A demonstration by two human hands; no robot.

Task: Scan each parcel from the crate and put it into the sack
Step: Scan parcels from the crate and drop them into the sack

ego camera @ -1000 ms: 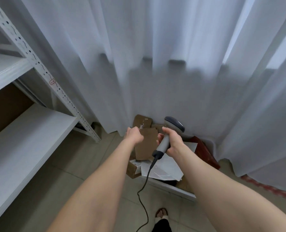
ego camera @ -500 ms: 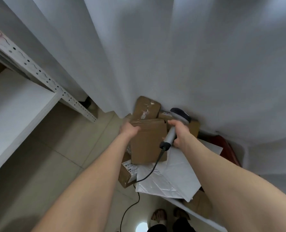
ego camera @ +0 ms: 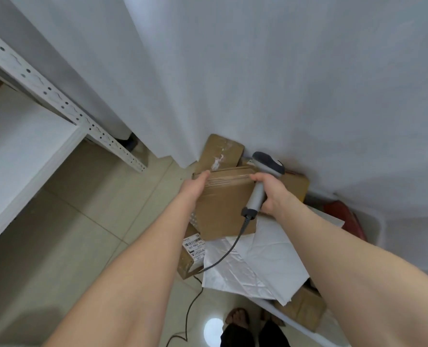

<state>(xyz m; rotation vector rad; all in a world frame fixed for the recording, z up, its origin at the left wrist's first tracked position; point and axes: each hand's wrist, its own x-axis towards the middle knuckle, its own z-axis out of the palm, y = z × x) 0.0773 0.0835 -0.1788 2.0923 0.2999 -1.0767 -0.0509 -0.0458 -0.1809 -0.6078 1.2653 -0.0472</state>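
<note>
Our left hand (ego camera: 194, 187) grips the far left corner of the flat cardboard parcel (ego camera: 223, 209), fingers curled over its top edge. Our right hand (ego camera: 270, 194) is clenched round the handle of the scanner (ego camera: 258, 191) at the parcel's far right corner, one fingertip touching that same edge. The scanner's head sits just beyond the parcel, and its cable (ego camera: 223, 256) trails down across the parcel's near edge. Both forearms reach forward and downward, nearly straight. The parcel sits tilted above the crate (ego camera: 379, 234), over the other items. Just below the parcel lies a white mailing bag (ego camera: 258, 261), and at its near left a labelled box (ego camera: 190, 256). Beyond the parcel another box (ego camera: 223, 154) leans against the white curtain (ego camera: 258, 71). Left of the parcel stands a metal shelf (ego camera: 20, 146).
</note>
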